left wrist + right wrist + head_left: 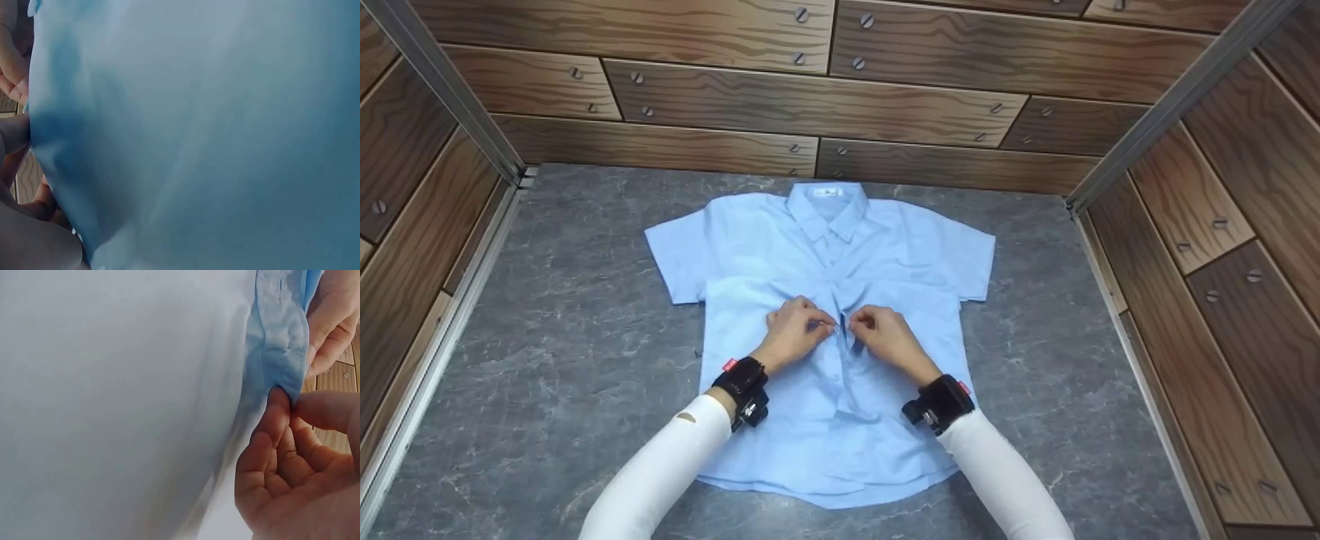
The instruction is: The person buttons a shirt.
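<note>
A light blue short-sleeved shirt (765,247) lies front up, its collar (806,214) at the far end. Over the middle of its button front, my left hand (795,330) pinches one edge between thumb and finger. Just across a narrow dark gap, my right hand (889,337) pinches the other edge. The right wrist view shows the stitched front band (278,332) with a buttonhole, its edge between my right thumb and fingertip. Raised cloth (197,135) fills most of the left wrist view, hiding the far side of the left hand's grip.
The shirt rests on a dark grey marbled surface (562,322). Wood-patterned panels (720,90) stand at the back and both sides, joined by metal corner rails (1185,97). Black wrist cameras (742,382) and white sleeves (660,472) pass over the shirt's lower part.
</note>
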The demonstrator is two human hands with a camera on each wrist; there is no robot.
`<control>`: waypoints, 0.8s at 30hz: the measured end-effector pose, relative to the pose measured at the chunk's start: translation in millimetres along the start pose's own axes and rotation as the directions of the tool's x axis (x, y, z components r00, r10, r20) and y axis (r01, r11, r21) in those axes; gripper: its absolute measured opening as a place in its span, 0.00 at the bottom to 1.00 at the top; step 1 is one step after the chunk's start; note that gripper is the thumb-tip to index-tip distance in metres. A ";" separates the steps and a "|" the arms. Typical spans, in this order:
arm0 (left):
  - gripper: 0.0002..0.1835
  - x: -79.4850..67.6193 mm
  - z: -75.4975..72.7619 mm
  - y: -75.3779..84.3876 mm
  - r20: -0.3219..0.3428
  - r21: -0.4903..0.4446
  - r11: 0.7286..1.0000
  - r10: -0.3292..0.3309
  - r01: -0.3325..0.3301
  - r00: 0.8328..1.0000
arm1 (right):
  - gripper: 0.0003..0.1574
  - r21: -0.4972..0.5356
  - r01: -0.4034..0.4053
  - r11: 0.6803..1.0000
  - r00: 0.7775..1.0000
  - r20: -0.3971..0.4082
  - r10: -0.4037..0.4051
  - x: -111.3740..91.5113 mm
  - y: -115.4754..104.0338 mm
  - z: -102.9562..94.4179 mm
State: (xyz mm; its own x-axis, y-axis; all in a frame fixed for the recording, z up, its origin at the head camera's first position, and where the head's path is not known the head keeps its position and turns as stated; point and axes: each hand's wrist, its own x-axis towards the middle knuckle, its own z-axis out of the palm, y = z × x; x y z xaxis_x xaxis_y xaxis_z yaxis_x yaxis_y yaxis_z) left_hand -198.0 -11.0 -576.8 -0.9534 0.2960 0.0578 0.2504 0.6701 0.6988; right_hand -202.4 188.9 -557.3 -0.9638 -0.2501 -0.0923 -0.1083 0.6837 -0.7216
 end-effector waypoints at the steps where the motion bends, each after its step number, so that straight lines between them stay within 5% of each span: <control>1: 0.08 -0.3 0.8 0.5 -0.001 0.014 1.000 0.003 -0.003 1.000 | 0.06 0.006 -0.002 1.000 1.000 0.003 0.002 0.1 0.4 0.1; 14: 0.07 -0.3 4.2 6.6 -0.010 0.039 0.999 0.023 -0.022 1.000 | 0.08 0.106 -0.019 0.994 0.999 0.041 0.015 -0.4 -6.3 1.7; 24: 0.08 0.9 7.1 7.0 -0.028 0.050 0.999 0.007 -0.005 1.000 | 0.07 0.024 0.044 0.999 0.999 -0.030 -0.043 -2.6 -9.4 4.2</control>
State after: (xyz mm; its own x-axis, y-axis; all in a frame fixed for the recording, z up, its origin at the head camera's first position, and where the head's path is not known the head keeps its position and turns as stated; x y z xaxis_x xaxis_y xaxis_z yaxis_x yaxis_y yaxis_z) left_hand -196.0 -1.2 -576.9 -0.9561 0.2814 0.0822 0.2634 0.7016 0.6621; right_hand -197.9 180.2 -553.1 -0.9652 -0.2585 -0.0405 -0.1444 0.6554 -0.7413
